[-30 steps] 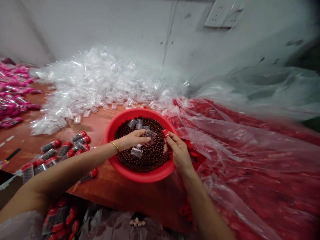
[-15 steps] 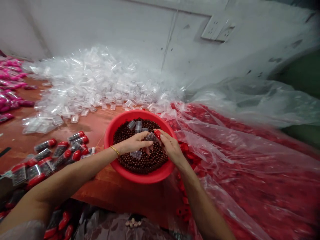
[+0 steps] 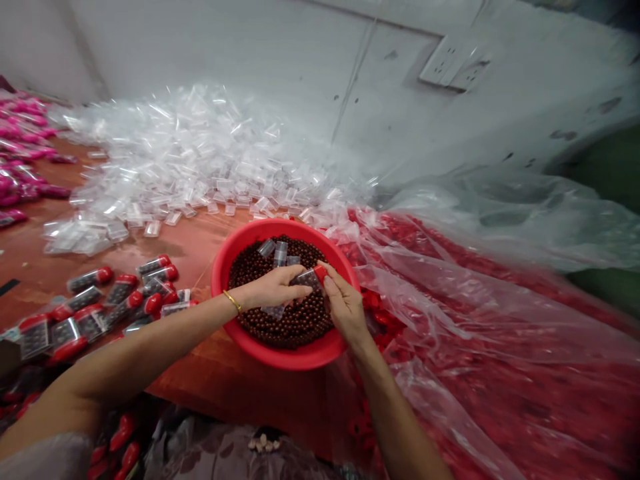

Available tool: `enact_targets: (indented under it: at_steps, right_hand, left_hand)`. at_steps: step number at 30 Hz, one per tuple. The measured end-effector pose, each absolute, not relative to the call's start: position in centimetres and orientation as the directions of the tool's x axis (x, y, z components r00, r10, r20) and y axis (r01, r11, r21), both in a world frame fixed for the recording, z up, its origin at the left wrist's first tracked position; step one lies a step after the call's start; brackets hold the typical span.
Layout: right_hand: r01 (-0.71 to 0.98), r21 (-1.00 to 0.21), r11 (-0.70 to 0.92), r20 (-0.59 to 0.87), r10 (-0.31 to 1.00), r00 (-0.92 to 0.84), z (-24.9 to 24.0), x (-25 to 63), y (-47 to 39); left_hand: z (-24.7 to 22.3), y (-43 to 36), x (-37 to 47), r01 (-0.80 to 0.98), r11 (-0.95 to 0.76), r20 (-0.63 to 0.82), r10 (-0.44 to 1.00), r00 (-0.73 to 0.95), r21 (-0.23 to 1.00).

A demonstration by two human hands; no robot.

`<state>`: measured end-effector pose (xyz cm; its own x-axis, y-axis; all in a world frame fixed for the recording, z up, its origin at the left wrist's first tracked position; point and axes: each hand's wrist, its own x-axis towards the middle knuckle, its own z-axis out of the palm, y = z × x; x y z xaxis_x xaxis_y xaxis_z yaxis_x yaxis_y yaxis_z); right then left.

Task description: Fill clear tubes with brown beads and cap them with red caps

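Observation:
Over a red basin (image 3: 286,358) of dark brown beads (image 3: 260,327), my left hand (image 3: 280,288) grips a small clear plastic container (image 3: 306,277) with dark beads inside. My right hand (image 3: 345,300) pinches a red cap (image 3: 321,272) at the container's right end. The cap touches the container's mouth; whether it is fully seated I cannot tell. Several clear containers (image 3: 281,253) lie on the beads just beyond my left hand, and another shows partly below it.
Filled, red-capped containers (image 3: 90,279) lie at the left. Empty clear containers (image 3: 200,160) are heaped along the wall, with pink items (image 3: 23,153) at far left. Red pieces under clear plastic sheeting (image 3: 450,300) spread over the right side. A socket panel (image 3: 453,63) is on the wall.
My right hand has brought the red cap up against the container's end, and the two now line up. My left hand still grips the container. The view has shifted slightly.

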<state>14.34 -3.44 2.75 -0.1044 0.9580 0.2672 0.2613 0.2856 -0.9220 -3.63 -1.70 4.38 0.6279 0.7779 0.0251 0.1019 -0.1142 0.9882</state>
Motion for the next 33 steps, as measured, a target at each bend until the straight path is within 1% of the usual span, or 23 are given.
enact_targets:
  at_steps: [3,7,13,17,18,20,22,24,25,26,28,31,33]
  right_hand:
    - [0.265,-0.922,0.283,0.261,0.959,-0.114,2.8,14.2,-3.5]
    - [0.322,-0.895,0.308,0.276,0.951,-0.142,2.4,13.8,-3.7]
    - [0.468,-0.763,0.446,0.349,0.894,-0.282,2.7,14.6,-4.1]
    - [0.52,-0.696,0.496,0.378,0.868,-0.321,4.4,15.3,-3.7]
    - [0.513,-0.703,0.493,0.399,0.87,-0.29,4.8,15.2,-3.4]
    - [0.431,-0.791,0.435,0.404,0.9,-0.165,5.3,14.3,-2.8]
    - [0.253,-0.919,0.303,0.297,0.953,-0.063,5.2,12.9,-2.1]
    - [0.088,-0.985,0.147,0.137,0.985,-0.107,4.6,11.5,-1.5]
    - [0.055,-0.995,0.088,0.079,0.984,-0.159,4.2,10.9,-1.4]
    - [0.057,-0.997,0.059,0.046,0.978,-0.204,3.8,10.5,-1.3]
    - [0.123,-0.989,0.086,0.053,0.967,-0.249,2.9,10.1,-1.3]
    - [0.229,-0.947,0.225,0.18,0.963,-0.203,2.1,10.0,-1.3]
    - [0.201,-0.952,0.231,0.2,0.966,-0.162,2.5,9.7,-1.3]
  left_hand:
    - [4.3,-1.7,-3.6,0.136,-0.201,0.075,0.783,0.617,0.97]
    - [4.2,-1.7,-3.6,0.2,-0.312,0.138,0.792,0.595,0.929]
    - [4.1,-1.9,-3.7,0.233,-0.323,0.125,0.788,0.603,0.917]
    - [4.3,-1.9,-3.5,0.354,-0.426,0.141,0.781,0.609,0.833]
    - [4.3,-1.9,-3.4,0.389,-0.443,0.131,0.779,0.614,0.807]
    - [4.4,-1.9,-3.0,0.451,-0.464,0.095,0.769,0.632,0.762]
    - [4.5,-2.1,-2.8,0.507,-0.482,0.057,0.762,0.645,0.715]
    - [4.5,-2.5,-2.7,0.553,-0.514,0.044,0.757,0.652,0.656]
    - [4.5,-2.7,-2.7,0.575,-0.532,0.042,0.755,0.654,0.621]
    - [4.5,-2.9,-2.7,0.596,-0.55,0.039,0.753,0.656,0.585]
    - [4.4,-3.1,-2.9,0.639,-0.579,0.021,0.749,0.662,0.506]
    - [4.1,-3.1,-2.9,0.703,-0.591,-0.032,0.756,0.654,0.396]
    - [4.1,-2.9,-2.7,0.714,-0.596,-0.017,0.763,0.646,0.368]
